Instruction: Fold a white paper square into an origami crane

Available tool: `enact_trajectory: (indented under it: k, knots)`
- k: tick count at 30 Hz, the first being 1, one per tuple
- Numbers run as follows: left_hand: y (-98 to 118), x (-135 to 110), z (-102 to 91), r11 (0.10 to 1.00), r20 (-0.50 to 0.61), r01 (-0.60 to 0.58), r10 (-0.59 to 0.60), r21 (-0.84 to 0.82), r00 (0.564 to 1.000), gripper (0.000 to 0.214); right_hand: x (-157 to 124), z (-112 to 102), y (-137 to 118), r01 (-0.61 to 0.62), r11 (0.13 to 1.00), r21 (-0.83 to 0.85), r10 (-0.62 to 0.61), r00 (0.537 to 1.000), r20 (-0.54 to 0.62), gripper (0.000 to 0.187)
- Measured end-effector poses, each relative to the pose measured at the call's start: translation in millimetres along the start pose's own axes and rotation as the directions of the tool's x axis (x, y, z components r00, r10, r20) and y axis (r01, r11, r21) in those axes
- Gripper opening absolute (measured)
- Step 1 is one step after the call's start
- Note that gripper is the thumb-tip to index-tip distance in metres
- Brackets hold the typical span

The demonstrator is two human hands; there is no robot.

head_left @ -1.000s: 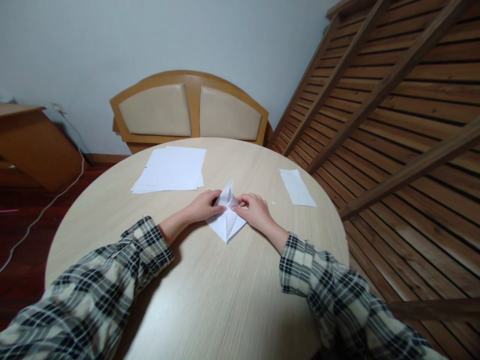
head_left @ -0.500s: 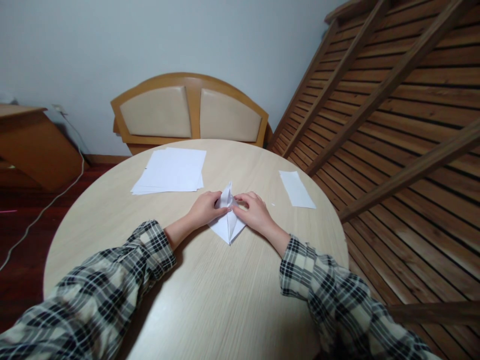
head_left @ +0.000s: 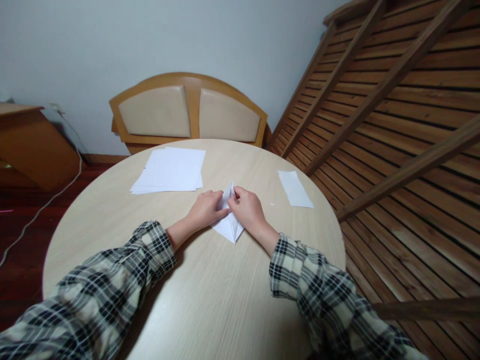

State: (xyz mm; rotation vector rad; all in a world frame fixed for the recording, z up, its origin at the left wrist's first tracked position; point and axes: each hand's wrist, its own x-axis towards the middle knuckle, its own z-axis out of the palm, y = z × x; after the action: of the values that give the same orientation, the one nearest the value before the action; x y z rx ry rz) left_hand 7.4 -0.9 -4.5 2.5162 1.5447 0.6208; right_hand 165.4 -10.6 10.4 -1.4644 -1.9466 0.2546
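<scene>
A folded white paper [head_left: 227, 229], kite-shaped with a crease down its middle, lies on the table between my hands. One point faces me and a raised tip stands at the far end. My left hand [head_left: 206, 209] grips its left side, the thumb laid across the paper near the centre. My right hand [head_left: 248, 209] pinches a fold at the upper right, its fingers curled together and covering part of the paper.
Several loose white sheets [head_left: 170, 170] lie at the back left of the round wooden table [head_left: 210, 310]. A small paper strip [head_left: 295, 189] rests at the right. Behind stands a padded headboard [head_left: 157, 112]; slatted wood [head_left: 393, 150] leans at the right.
My right hand has shifted slightly left, over the paper, and its fingers have curled into a tighter pinch. The paper's near point has turned a little to the right. My left hand stays nearly still.
</scene>
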Motion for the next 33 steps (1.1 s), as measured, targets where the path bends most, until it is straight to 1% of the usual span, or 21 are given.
enact_trajectory:
  k: [3,10,14,21,29,33]
  knots:
    - [0,0,0.1,1.0,-0.006,-0.012,0.012,-0.002,1.0,0.021,2,-1,-4,-0.011,0.996,-0.092,0.01,1.0,-0.008,0.015]
    - [-3,0,2.1,1.0,-0.011,-0.024,0.024,-0.005,1.0,0.021,6,-4,-12,-0.051,0.981,-0.187,0.049,0.999,-0.015,0.017]
    - [-2,0,0.8,1.0,-0.005,-0.021,0.021,-0.01,1.0,0.021,10,-7,-17,-0.049,0.983,-0.178,0.045,0.999,-0.026,0.017]
    - [2,0,-2.1,1.0,0.016,0.002,-0.003,0.008,1.0,0.022,15,-9,-21,-0.073,0.991,-0.11,0.072,0.997,-0.02,0.014]
    - [1,0,0.4,0.999,0.019,0.002,-0.003,0.034,1.0,0.026,18,-10,-24,-0.078,0.984,-0.16,0.072,0.997,-0.042,0.021]
    - [1,-1,0.8,0.999,0.026,0.01,-0.011,0.033,1.0,0.028,21,-8,-23,-0.066,0.993,-0.096,0.061,0.997,-0.054,0.018]
